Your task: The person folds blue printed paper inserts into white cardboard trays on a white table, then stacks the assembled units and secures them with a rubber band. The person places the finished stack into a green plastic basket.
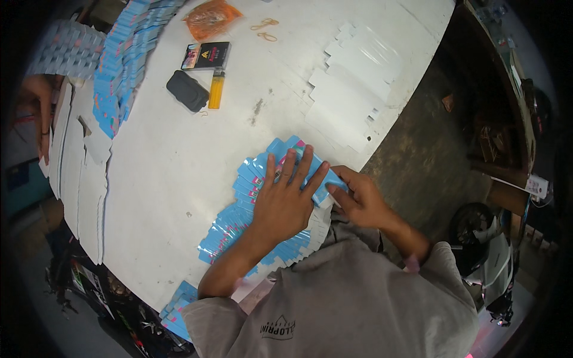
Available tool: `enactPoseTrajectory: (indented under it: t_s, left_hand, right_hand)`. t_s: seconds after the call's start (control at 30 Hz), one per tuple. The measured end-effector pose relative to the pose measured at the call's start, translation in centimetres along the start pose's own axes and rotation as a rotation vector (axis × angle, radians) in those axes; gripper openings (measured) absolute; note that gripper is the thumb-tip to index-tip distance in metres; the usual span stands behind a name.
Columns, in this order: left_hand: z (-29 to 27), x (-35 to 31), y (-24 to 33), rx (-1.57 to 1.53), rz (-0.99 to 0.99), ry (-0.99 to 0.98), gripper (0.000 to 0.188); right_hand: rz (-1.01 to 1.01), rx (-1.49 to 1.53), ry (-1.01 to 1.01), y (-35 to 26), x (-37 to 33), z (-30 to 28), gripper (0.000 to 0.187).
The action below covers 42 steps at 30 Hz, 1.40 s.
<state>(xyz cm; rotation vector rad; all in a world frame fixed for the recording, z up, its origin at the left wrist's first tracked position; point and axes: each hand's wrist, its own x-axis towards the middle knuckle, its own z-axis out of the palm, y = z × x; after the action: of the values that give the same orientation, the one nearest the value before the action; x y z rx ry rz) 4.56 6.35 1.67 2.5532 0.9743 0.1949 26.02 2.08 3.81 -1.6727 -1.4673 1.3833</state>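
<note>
My left hand (283,201) lies flat, fingers spread, on the fanned blue printed pieces (219,231), and my right hand (363,201) pinches their right end between thumb and fingers. The fan rests on the white desk (155,179) before my grey shirt (370,292); beyond lie a yellow lighter (216,92) and white sheets (346,98).

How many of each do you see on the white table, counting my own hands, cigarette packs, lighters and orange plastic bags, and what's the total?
Your hands: 2 (left hand spread on the blue printed card pieces, right hand gripping some at the edge)
Black cigarette pack: 1
Yellow lighter: 1
Orange plastic bag: 1
Total: 5
</note>
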Motion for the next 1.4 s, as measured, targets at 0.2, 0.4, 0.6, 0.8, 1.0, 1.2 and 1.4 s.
enactPoseTrajectory:
  t_s: [0.2,0.4,0.6,0.8,1.0,1.2,1.4]
  left_hand:
    - [-0.1,0.3,-0.3,-0.080,0.004,-0.030,0.077]
    - [-0.3,0.3,-0.2,-0.086,-0.007,0.001,0.072]
    - [-0.3,0.2,0.1,0.028,0.007,-0.023,0.062]
    - [0.0,-0.3,0.0,-0.120,-0.035,0.039,0.050]
    - [0.2,-0.2,0.1,-0.134,-0.117,0.027,0.058]
    - [0.1,0.1,0.4,0.073,0.039,0.044,0.076]
    - [-0.2,0.3,-0.1,-0.107,-0.015,-0.007,0.080]
  right_hand:
    - [-0.198,-0.372,0.402,1.0,3.2,-1.0,0.035]
    - [-0.498,-0.803,0.431,3.7,7.0,-2.0,0.050]
    - [-0.495,-0.810,0.458,3.9,6.6,-1.5,0.044]
    - [-0.359,-0.243,0.394,4.6,4.2,-0.1,0.046]
    - [-0.537,-0.779,0.381,2.5,3.8,0.2,0.045]
    - [-0.096,-0.144,0.019,0.4,2.6,0.0,0.022]
    - [-0.507,-0.775,0.707,1.9,9.8,-5.0,0.044]
